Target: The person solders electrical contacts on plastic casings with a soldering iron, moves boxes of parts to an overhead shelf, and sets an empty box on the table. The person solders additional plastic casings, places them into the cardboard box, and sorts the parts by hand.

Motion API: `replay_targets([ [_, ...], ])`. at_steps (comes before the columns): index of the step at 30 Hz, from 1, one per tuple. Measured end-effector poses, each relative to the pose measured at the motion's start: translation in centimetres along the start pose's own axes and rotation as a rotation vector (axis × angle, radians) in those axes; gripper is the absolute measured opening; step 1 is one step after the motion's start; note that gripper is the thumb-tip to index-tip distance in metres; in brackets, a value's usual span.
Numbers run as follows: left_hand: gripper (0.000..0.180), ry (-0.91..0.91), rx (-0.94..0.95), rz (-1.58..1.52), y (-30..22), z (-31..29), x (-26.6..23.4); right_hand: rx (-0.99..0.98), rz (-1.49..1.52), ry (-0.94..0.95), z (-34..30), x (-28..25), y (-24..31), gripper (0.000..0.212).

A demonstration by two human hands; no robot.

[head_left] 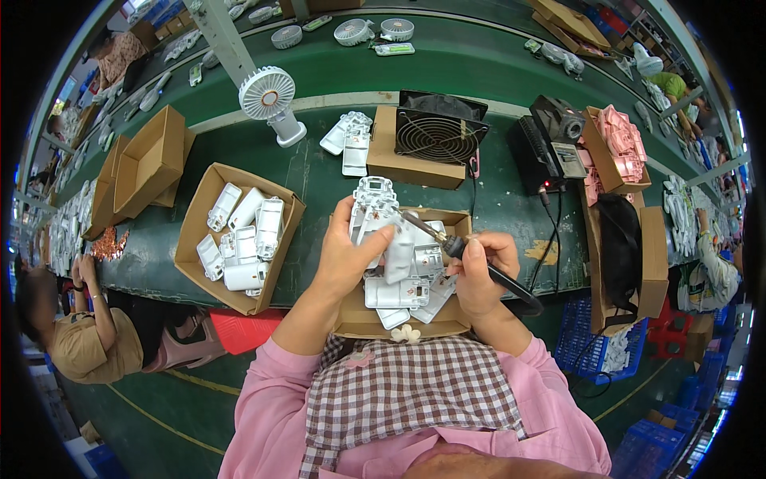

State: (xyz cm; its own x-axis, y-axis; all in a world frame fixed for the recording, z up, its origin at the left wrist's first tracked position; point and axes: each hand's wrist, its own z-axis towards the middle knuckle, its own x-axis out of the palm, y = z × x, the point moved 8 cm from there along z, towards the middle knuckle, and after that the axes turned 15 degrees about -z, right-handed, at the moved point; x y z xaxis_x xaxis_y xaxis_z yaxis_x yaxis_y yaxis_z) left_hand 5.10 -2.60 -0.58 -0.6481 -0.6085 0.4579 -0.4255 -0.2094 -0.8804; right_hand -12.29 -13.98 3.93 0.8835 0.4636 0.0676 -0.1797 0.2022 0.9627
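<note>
My left hand (341,254) grips a white plastic fan-handle housing (373,197) and tilts it up in front of me. In my right hand (485,270) is a soldering iron (453,245) with a black grip and cord. Its metal tip points left and reaches the housing's inner side; whether it touches is too small to tell. Beneath both hands stands a cardboard box (359,325), where several white housings (396,293) lie loosely piled. A small cream-coloured clump (406,334) sits at its front edge.
Left of me is a cardboard box (189,233) of white housings. A white handheld fan (270,96) stands behind it. Ahead, a black square fan (441,137) leans on a carton. To the right are a black soldering station (550,144) and boxed pink parts (621,137). Another person (92,335) sits left.
</note>
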Motion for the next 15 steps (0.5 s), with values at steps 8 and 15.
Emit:
replay_targets([
  [8,0.038,-0.08,0.15,0.101,-1.0,0.0,-0.3,-0.158,-0.299,0.169,0.1,1.1,0.8,0.01],
  [15,0.037,-0.138,0.19,0.172,-1.2,-0.1,-0.6,-0.083,-0.303,0.135,0.2,1.1,0.0,0.01],
])
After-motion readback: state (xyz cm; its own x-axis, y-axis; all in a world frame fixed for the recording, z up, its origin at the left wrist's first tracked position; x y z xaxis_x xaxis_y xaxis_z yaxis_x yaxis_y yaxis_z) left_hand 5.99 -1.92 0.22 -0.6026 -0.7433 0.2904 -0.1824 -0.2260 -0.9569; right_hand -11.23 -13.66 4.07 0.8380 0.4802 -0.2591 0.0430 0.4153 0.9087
